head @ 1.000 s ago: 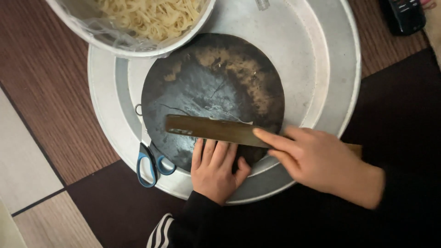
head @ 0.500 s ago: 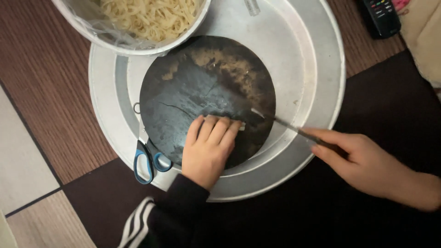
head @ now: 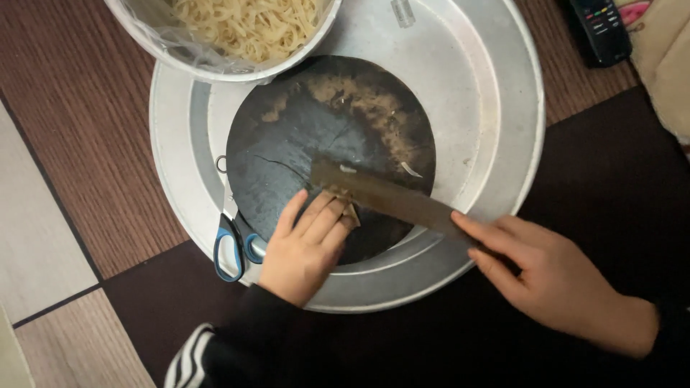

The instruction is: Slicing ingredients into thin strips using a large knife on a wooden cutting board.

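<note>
Hands: I count two; right hand (head: 557, 276) grips one knife (head: 388, 199), left hand (head: 305, 248) presses flat, holding nothing.
Board: one dark round board (head: 287, 144) under knife.
Tray: one metal tray (head: 489, 93); one scissors (head: 231, 244).
Bowl: one noodle bowl (head: 223, 68), farthest.

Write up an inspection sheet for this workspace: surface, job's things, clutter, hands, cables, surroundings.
Surface: round metal tray on a wood-pattern floor and dark mat.
Job's things: dark round board with pale residue; broad knife lying flat across it; small pale scrap under the fingertips.
Clutter: blue-handled scissors on the tray rim; bowl of noodles at the top edge.
Hands: left hand flat on the board; right hand gripping the knife handle.
Cables: nothing seen.
Surroundings: remote control and a cushion edge, upper right.
</note>
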